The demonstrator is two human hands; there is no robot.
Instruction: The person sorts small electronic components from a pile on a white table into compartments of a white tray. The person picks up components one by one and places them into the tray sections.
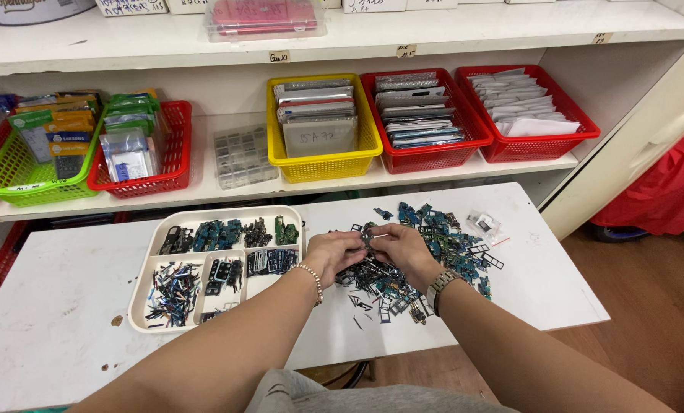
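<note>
Over the white table (pixel 74 306), my left hand (pixel 334 251) and my right hand (pixel 401 248) meet, fingertips pinching a small dark part (pixel 366 238) between them. Under and around my hands lies a loose pile of small electronic parts (pixel 441 237): blue-green circuit pieces and black frames. To the left stands a cream divided tray (pixel 144 294) with sorted parts in its compartments. A bead bracelet is on my left wrist, a watch on my right.
Shelves behind hold a yellow basket (pixel 323 164), two red baskets (pixel 426 157) (pixel 537 145) with packets, a green basket (pixel 21 180), another red basket (pixel 147 180) and a clear compartment box (pixel 242 157). A small clear bag (pixel 483 224) lies at the pile's right. Wooden floor lies at right.
</note>
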